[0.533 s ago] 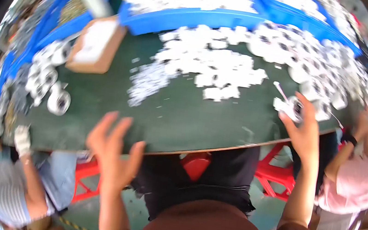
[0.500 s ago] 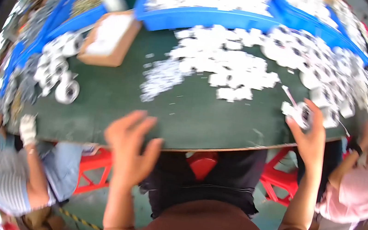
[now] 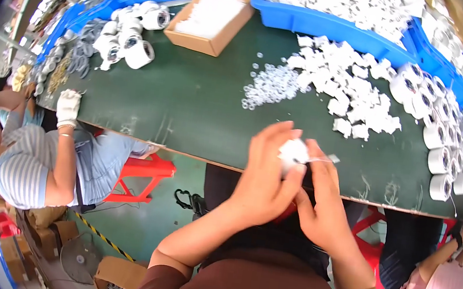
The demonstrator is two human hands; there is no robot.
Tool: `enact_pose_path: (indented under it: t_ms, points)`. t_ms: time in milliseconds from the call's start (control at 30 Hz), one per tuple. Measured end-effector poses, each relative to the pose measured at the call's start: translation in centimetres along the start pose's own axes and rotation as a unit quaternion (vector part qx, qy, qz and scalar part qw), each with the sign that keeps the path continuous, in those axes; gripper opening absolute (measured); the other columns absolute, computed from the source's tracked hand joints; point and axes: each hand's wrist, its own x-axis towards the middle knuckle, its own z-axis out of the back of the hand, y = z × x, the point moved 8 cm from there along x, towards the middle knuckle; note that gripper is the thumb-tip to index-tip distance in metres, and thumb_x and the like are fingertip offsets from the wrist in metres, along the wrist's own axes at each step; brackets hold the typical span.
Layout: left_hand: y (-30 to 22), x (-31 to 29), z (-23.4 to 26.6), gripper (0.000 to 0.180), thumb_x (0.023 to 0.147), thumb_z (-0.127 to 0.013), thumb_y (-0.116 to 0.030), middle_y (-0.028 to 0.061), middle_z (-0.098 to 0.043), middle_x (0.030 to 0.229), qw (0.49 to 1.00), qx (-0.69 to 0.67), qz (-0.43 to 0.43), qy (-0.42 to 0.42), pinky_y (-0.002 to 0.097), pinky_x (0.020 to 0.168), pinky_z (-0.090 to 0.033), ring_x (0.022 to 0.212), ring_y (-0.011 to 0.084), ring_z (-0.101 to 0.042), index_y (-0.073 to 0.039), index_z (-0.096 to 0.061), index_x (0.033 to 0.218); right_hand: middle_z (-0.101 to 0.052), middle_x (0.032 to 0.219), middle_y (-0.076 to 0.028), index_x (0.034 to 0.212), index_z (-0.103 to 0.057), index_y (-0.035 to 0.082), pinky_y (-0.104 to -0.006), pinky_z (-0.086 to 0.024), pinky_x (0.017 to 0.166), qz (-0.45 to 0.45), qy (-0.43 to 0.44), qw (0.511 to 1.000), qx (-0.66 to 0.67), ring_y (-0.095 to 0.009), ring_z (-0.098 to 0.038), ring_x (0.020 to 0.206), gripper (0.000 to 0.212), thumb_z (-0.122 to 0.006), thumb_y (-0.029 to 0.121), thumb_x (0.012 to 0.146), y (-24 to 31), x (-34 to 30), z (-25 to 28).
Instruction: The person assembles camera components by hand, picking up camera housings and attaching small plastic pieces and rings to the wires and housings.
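Over the table's front edge, my two hands come together around a small white plastic part [image 3: 294, 150]. The fingers and thumb of my left hand [image 3: 265, 178] curl around its left side, covering much of it. My right hand [image 3: 325, 212] closes in from the other side with bent fingers, and a thin white cord with a small pale end [image 3: 333, 158] runs across its fingertips. Beyond them lie a heap of small translucent rings [image 3: 271, 88] and a spread of white plastic pieces [image 3: 355, 90]. White round housings [image 3: 434, 136] with dark centres stand in rows to the right.
Blue bins [image 3: 335, 26] line the back. A cardboard box [image 3: 219, 40] holds white pieces, left of which more white housings [image 3: 139, 54] are grouped. Co-workers sit at both sides, one with a white-gloved hand [image 3: 68, 107] on the green table [image 3: 189, 110]. Red stools [image 3: 145, 177] stand below.
My right hand has moved left from the housings at the right, and my left hand has moved right to meet it. The white part is now between them. The view has turned.
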Motion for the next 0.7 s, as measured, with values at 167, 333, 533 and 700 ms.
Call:
enact_pose_path:
  t_ms: [167, 333, 533, 700]
  points:
    - [-1.3, 1.8, 0.6, 0.040, 0.077, -0.065, -0.008, 0.0194, -0.058, 0.117, 0.998, 0.052, -0.041, 0.018, 0.0455, 0.092, -0.047, 0.105, 0.0385, -0.056, -0.002, -0.056, 0.116, -0.058, 0.117, -0.006, 0.129, -0.059, 0.004, -0.0260, -0.048, 0.086, -0.136, -0.045, 0.933, 0.329, -0.012, -0.056, 0.097, 0.033, -0.065, 0.004, 0.097, -2.5, 1.1, 2.5]
    - [-2.2, 2.3, 0.2, 0.035, 0.076, -0.069, -0.010, 0.0132, -0.062, 0.108, 0.994, 0.090, -0.064, 0.024, 0.0430, 0.081, -0.049, 0.094, 0.0360, -0.059, -0.004, -0.059, 0.109, -0.066, 0.099, -0.003, 0.112, -0.064, 0.000, -0.0240, -0.052, 0.076, -0.068, -0.061, 0.917, 0.389, -0.008, -0.064, 0.089, 0.016, -0.063, -0.005, 0.097, -0.2, 2.2, 3.5]
    - [-1.6, 2.2, 0.6, 0.017, 0.081, -0.061, -0.005, 0.0130, -0.066, 0.097, 0.996, 0.070, -0.048, 0.022, 0.0423, 0.078, -0.050, 0.085, 0.0345, -0.061, -0.002, -0.062, 0.098, -0.067, 0.100, -0.005, 0.109, -0.066, -0.002, -0.0261, -0.053, 0.079, -0.044, -0.090, 0.961, 0.256, -0.010, -0.064, 0.087, 0.014, -0.064, -0.006, 0.095, -0.6, 1.9, 3.7]
    - [-1.3, 2.4, 0.6, 0.013, 0.086, -0.057, -0.004, 0.0146, -0.067, 0.098, 0.998, 0.043, -0.026, 0.035, 0.0415, 0.079, -0.051, 0.087, 0.0343, -0.063, -0.001, -0.062, 0.098, -0.067, 0.099, -0.004, 0.106, -0.065, -0.002, -0.0241, -0.051, 0.079, -0.046, -0.135, 0.969, 0.204, -0.008, -0.062, 0.087, 0.010, -0.064, -0.004, 0.096, -1.5, 1.9, 2.6]
